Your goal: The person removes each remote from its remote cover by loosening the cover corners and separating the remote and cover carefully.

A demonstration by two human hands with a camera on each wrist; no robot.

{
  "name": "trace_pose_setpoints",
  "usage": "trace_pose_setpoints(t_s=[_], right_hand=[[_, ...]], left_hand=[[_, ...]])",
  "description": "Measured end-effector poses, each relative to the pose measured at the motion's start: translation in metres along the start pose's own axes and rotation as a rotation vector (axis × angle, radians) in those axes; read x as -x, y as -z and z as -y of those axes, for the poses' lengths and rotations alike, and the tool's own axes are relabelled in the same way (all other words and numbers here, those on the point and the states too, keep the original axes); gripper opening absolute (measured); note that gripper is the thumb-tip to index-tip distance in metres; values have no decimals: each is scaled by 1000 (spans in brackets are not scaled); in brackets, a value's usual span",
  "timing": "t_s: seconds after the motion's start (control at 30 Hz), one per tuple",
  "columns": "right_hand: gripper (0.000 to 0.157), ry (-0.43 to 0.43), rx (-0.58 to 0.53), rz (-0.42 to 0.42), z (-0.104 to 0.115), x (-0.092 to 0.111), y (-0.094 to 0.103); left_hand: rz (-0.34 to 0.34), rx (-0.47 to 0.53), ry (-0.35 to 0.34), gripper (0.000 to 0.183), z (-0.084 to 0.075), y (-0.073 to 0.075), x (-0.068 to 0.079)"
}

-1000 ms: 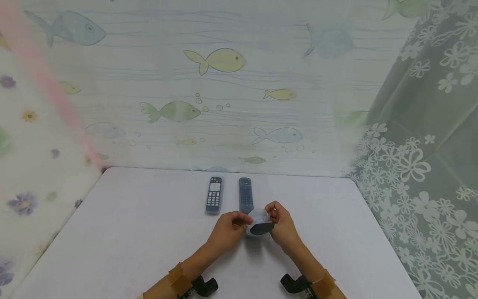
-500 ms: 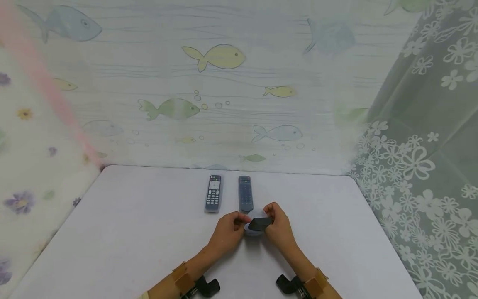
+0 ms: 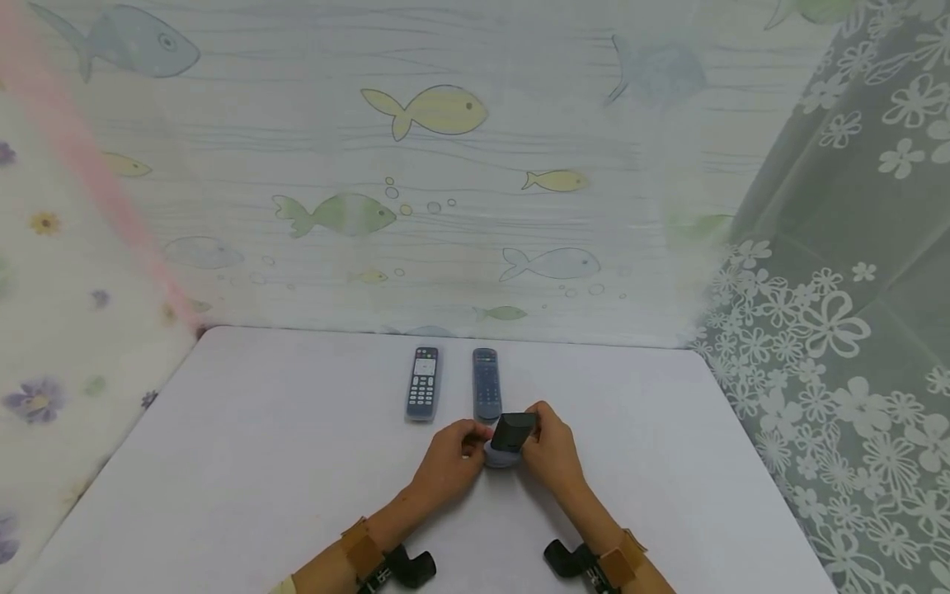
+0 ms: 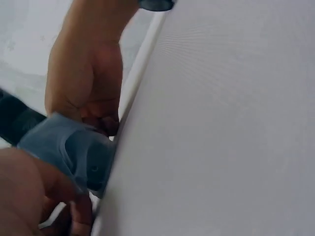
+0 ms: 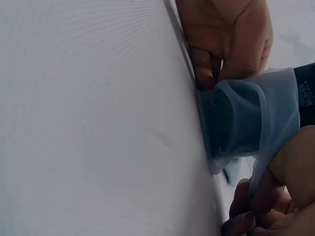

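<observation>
Pinching the cloudy sleeve (image 5: 279, 104), both hands (image 3: 449, 459) (image 3: 555, 455) partly hide it.

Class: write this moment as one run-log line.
left hand: holds cover; right hand: holds cover; dark object: partly inside; two remotes: on table

The bottom edge of the head view cut off the desk (image 3: 260, 478); key markings on the left remote (image 3: 422, 384) and right remote (image 3: 486, 384) were too small to read. In the right wrist view, the right edge cropped the dark device (image 5: 306, 105) and right fingers (image 5: 239, 224), while the cloudy sleeve (image 5: 280, 101) blurred its contents.
</observation>
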State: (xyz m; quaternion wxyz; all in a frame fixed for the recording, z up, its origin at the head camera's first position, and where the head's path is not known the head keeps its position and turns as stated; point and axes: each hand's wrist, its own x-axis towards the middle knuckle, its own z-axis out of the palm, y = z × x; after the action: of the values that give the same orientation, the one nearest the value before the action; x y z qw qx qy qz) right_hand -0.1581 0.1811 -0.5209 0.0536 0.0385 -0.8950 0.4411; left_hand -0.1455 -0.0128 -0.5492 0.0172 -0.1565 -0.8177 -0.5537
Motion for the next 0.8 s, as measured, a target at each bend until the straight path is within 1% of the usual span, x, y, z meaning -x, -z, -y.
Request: trace_pose_setpoints(t_s=[0.1,0.2,0.3,0.37,0.47,0.63,0.8], right_hand=[[30,-9,-14,-14,-2,0,-3],[31,-12,-22,-30,-5,0,-6],[31,-3,-27,-46,-6,0,-7],[30,-4,-29,-45,-6,-1,-7],[29,-15,-32,-37,-7,-1,-7],[24,-23,-40,0,-8,-2,-1],[24,-43,-103,55,-7,-1,8]], left_hand=[[22,13,-34,25,7,2,0],[66,24,-70,28,7,5,0],[104,-11,-100,34,6,7,-1],[107,-46,-115,37,4,8,-1],[95,-70,-111,39,4,7,-1],[84,-53,-105,39,6,7,-1],[84,-43,-127,39,6,7,-1]])
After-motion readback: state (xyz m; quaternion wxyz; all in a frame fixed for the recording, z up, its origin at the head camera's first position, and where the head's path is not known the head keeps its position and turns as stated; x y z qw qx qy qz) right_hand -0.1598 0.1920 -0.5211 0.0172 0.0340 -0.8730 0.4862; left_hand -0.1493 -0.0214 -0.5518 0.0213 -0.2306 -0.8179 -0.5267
